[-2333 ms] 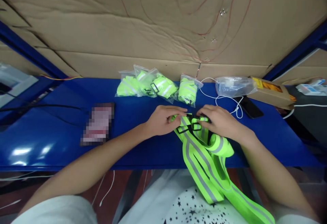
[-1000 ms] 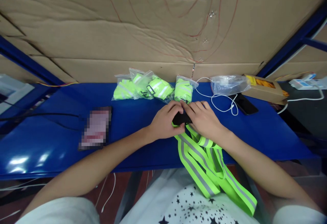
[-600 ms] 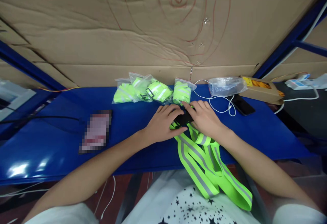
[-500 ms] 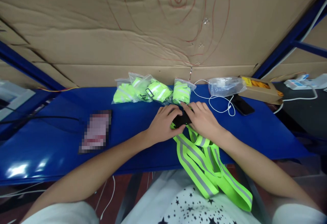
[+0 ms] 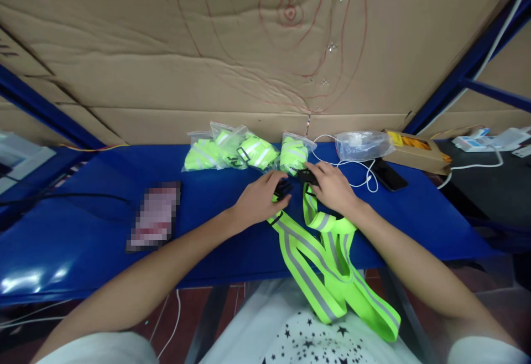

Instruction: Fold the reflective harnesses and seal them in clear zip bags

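Note:
My left hand [image 5: 258, 201] is closed on one black half of a side-release buckle [image 5: 284, 188]. A short gap away, my right hand [image 5: 334, 187] grips the other black buckle half [image 5: 307, 176]. Both halves are fixed to a fluorescent yellow-green reflective strap [image 5: 317, 248] with grey stripes. Its loops run from the blue table [image 5: 224, 253] over the front edge and onto my lap. Part of the strap lies hidden under my right hand and wrist.
Several clear bags of folded green straps [image 5: 203, 154] line the back of the table. A phone [image 5: 154, 217] lies left; a black phone [image 5: 390, 174], a white cable [image 5: 352, 162], a clear plastic bag [image 5: 365, 145] and a cardboard box [image 5: 415, 151] are at right.
The black buckle has come apart into two halves. My hands, touching before, have moved apart, each with one half, and the strap ends have spread with them.

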The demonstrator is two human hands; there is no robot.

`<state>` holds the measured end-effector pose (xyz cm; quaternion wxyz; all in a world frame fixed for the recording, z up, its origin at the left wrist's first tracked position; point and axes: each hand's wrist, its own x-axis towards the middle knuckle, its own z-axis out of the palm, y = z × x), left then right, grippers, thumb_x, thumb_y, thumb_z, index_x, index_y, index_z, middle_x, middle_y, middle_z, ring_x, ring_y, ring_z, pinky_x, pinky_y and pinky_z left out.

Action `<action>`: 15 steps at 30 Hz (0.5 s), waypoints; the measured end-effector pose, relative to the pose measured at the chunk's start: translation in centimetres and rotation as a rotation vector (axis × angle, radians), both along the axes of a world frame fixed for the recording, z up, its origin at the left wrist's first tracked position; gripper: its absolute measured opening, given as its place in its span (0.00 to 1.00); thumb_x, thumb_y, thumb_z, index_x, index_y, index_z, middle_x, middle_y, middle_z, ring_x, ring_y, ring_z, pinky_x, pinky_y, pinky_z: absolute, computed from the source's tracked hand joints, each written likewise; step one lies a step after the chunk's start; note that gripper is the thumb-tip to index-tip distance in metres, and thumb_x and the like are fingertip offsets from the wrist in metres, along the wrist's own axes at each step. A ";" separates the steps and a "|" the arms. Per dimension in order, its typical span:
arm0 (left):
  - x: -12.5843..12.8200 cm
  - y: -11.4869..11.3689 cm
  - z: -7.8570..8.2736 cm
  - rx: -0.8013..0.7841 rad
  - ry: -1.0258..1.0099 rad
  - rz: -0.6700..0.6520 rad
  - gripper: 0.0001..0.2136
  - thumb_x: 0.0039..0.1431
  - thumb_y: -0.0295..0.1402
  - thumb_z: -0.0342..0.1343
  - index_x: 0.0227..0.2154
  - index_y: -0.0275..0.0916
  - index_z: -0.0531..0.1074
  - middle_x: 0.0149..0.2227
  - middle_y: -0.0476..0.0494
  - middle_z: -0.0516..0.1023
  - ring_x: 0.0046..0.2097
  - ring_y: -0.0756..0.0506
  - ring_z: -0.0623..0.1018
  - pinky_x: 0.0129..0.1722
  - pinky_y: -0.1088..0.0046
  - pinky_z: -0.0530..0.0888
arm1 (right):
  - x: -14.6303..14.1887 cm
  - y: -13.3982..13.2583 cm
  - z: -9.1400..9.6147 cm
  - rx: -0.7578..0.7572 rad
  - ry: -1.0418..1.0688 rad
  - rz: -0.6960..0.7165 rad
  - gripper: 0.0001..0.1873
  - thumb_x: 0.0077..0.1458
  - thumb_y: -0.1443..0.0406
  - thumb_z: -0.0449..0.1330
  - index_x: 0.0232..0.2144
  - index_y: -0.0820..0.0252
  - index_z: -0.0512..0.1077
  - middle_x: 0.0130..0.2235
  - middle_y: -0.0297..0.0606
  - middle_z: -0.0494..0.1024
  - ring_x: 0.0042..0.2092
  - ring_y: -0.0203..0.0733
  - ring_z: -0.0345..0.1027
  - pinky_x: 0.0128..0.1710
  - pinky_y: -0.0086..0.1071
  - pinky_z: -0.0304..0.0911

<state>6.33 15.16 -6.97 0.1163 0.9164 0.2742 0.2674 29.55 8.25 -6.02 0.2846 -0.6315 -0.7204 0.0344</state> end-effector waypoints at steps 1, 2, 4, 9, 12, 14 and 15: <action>-0.2 0.5 0.1 -0.026 -0.027 -0.009 0.15 0.63 0.37 0.56 0.51 0.40 0.71 0.49 0.37 0.80 0.49 0.38 0.81 0.46 0.62 0.78 | 0.8 0.3 0.1 0.005 0.077 -0.023 0.25 0.60 0.68 0.58 0.59 0.62 0.73 0.53 0.51 0.77 0.53 0.56 0.70 0.54 0.47 0.64; -0.4 1.2 0.3 -0.065 -0.071 -0.014 0.13 0.65 0.36 0.55 0.50 0.40 0.73 0.48 0.38 0.81 0.48 0.39 0.81 0.47 0.62 0.78 | 1.5 0.6 0.3 0.014 0.117 -0.043 0.22 0.62 0.66 0.56 0.58 0.62 0.73 0.52 0.50 0.78 0.52 0.54 0.72 0.53 0.47 0.66; -0.9 2.8 1.1 -0.180 -0.215 0.009 0.13 0.68 0.39 0.52 0.47 0.40 0.76 0.45 0.39 0.82 0.46 0.40 0.82 0.47 0.62 0.78 | 2.7 0.8 1.6 0.032 0.254 -0.073 0.20 0.65 0.62 0.53 0.55 0.61 0.74 0.51 0.47 0.80 0.50 0.51 0.75 0.49 0.45 0.70; -3.6 7.1 5.3 -0.470 -0.835 0.163 0.22 0.62 0.53 0.60 0.48 0.40 0.76 0.46 0.42 0.83 0.46 0.43 0.81 0.48 0.62 0.78 | 7.6 -0.6 7.7 0.059 1.142 -0.137 0.13 0.58 0.66 0.62 0.46 0.60 0.79 0.49 0.45 0.82 0.39 0.44 0.77 0.39 0.41 0.69; -7.2 9.3 8.2 -0.600 -1.094 0.146 0.29 0.54 0.59 0.65 0.51 0.47 0.71 0.42 0.51 0.81 0.38 0.46 0.78 0.40 0.64 0.79 | 13.7 -2.5 10.5 0.119 1.225 -0.246 0.15 0.66 0.67 0.55 0.36 0.64 0.82 0.45 0.46 0.83 0.37 0.40 0.75 0.35 0.44 0.61; -10.3 11.3 9.3 -0.536 -1.172 0.128 0.27 0.56 0.62 0.61 0.49 0.49 0.70 0.44 0.54 0.79 0.41 0.47 0.78 0.42 0.66 0.78 | 18.4 -3.7 10.9 0.236 1.217 -0.329 0.22 0.69 0.66 0.54 0.27 0.65 0.82 0.45 0.46 0.83 0.37 0.40 0.74 0.33 0.47 0.55; -11.8 12.4 9.5 -0.472 -1.220 0.147 0.27 0.56 0.64 0.59 0.45 0.49 0.69 0.42 0.56 0.79 0.43 0.47 0.77 0.43 0.67 0.77 | 20.6 -4.1 10.8 0.295 1.209 -0.376 0.25 0.70 0.67 0.53 0.22 0.66 0.79 0.44 0.44 0.83 0.36 0.38 0.72 0.32 0.47 0.53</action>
